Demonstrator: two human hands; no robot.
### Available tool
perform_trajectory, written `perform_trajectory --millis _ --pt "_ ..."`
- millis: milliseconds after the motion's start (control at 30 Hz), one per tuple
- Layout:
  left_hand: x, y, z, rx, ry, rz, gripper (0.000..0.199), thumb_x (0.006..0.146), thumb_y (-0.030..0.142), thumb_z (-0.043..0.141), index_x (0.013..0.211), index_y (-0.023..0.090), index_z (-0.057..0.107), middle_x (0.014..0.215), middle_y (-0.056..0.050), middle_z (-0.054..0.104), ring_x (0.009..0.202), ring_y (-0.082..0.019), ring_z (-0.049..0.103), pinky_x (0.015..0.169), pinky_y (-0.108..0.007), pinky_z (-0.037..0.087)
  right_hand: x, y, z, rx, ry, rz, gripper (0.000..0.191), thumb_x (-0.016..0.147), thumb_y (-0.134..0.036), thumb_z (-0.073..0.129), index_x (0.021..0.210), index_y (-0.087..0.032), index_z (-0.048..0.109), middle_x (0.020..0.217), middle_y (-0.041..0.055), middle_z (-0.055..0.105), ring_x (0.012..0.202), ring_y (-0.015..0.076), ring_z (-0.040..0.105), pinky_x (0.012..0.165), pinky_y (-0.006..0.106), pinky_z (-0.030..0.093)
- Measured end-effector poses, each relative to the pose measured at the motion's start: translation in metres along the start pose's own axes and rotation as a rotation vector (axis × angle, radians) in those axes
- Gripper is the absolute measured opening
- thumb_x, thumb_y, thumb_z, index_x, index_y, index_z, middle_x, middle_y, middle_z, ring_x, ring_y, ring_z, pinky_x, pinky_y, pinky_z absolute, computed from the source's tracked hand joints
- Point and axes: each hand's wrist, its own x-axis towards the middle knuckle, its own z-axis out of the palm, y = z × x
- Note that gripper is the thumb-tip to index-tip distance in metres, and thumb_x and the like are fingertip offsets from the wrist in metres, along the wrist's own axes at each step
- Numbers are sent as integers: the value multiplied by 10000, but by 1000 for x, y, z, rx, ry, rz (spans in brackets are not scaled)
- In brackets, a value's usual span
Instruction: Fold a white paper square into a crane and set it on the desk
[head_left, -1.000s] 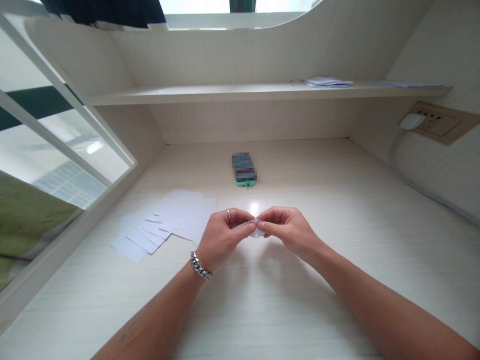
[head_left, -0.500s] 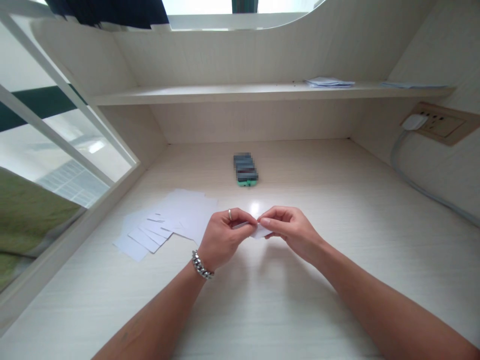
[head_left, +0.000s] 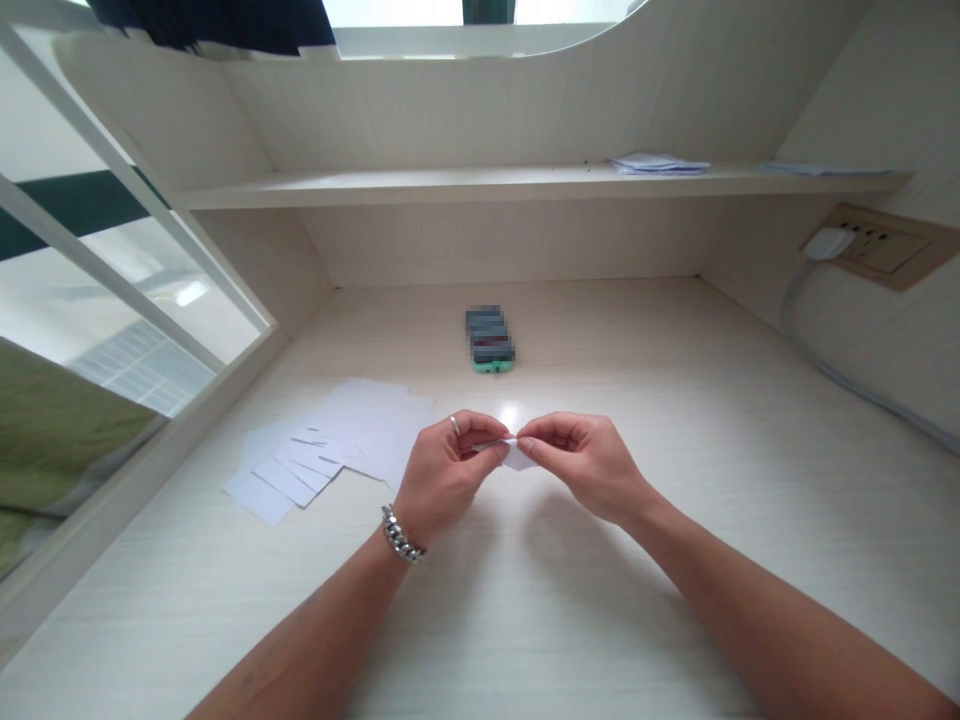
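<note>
A white plug (head_left: 828,244) sits in a socket (head_left: 892,247).

No readable text, brand, number or sign, dark device (head_left: 491,336) blurred into blocks, paper stack (head_left: 660,164) behind and right of the device too small for reading

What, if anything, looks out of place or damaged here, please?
Only the loose white sheets on the left look untidy, overlapping at differing angles rather than stacked squarely. Nothing looks spilled, and the small paper held between the left hand and right hand shows no visible tear.
</note>
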Motion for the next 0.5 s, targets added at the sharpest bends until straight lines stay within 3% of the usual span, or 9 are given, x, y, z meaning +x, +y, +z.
perform_trajectory --millis 233,500 --pt "0 5 1 -39 3 -5 209 697 153 772 882 127 678 857 -66 747 803 -171 712 732 -257 582 -2 -1 2 -98 52 -64 107 827 -252 649 845 -191 735 820 41 734 756 189 673 675 292 524" --pt "-1 1 1 21 59 40 194 678 198 809 814 140 684 799 -37 737 762 -155 709 718 -245 589 -5 -3 6 -156 59 -105 96 826 -238 656 867 -196 731 840 38 737 775 183 681 702 287 531"
